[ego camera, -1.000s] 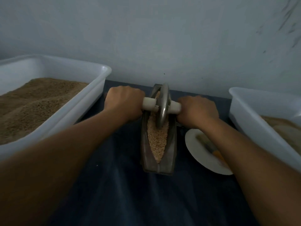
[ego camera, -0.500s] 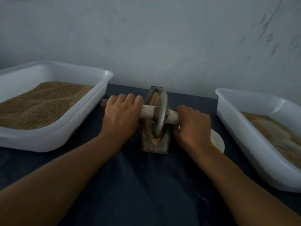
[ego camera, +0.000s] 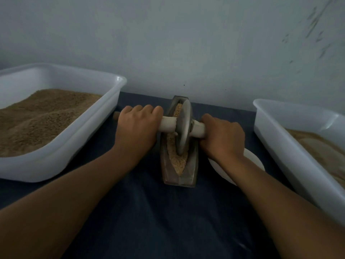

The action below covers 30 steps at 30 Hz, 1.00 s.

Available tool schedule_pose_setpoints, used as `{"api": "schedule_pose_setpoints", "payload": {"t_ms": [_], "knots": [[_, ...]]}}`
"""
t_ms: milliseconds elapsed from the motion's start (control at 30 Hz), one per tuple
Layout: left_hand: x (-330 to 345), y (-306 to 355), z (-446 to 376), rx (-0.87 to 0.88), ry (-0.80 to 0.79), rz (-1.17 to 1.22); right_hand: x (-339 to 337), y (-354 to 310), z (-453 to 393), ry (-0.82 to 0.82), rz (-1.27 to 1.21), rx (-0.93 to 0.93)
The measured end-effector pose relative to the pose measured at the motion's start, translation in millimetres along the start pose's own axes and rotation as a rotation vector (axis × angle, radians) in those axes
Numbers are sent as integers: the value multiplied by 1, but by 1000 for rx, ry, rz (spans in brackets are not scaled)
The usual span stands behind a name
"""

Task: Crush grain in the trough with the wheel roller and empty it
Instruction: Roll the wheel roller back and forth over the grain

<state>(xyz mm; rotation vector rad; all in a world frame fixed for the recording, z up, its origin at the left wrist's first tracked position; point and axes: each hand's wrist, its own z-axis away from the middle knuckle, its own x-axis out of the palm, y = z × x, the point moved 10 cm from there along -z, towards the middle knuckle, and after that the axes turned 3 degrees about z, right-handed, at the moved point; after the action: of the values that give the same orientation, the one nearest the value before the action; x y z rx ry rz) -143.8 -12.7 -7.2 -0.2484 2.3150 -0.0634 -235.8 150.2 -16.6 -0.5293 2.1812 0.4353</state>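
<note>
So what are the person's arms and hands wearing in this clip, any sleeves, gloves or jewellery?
Nothing visible. The left hand and right hand are bare, with no gloves, rings or watch showing. Both forearms are uncovered right to the frame edge, so no sleeves appear.

The wheel [ego camera: 183, 128] is dull grey metal in a matt trough [ego camera: 192, 165]; beside the trough, smooth white plastic tubs [ego camera: 104, 128] sit on dark cloth [ego camera: 158, 221].

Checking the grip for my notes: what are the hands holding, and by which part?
The wheel roller, by its pale axle handle: left hand grips one side of the disc, right hand the other.
</note>
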Motion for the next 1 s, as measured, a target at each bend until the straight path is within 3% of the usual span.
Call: {"api": "schedule_pose_setpoints", "payload": {"t_ms": [133,433,567,767,1000], "knots": [[23,-5,-20,17,-51,-44,22,5,-24,-120,36,-8],[70,-26,-64,-69,-405,-56,67,12,-77,-474,48,-65],[73,-27,-69,-51,-453,-46,76,13,-82,-522,42,-83],[67,-25,-60,-74,-419,-17,59,11,-71,-396,52,-64],[33,-12,-29,-16,-192,22,19,4,-30,-119,18,-16]]}}
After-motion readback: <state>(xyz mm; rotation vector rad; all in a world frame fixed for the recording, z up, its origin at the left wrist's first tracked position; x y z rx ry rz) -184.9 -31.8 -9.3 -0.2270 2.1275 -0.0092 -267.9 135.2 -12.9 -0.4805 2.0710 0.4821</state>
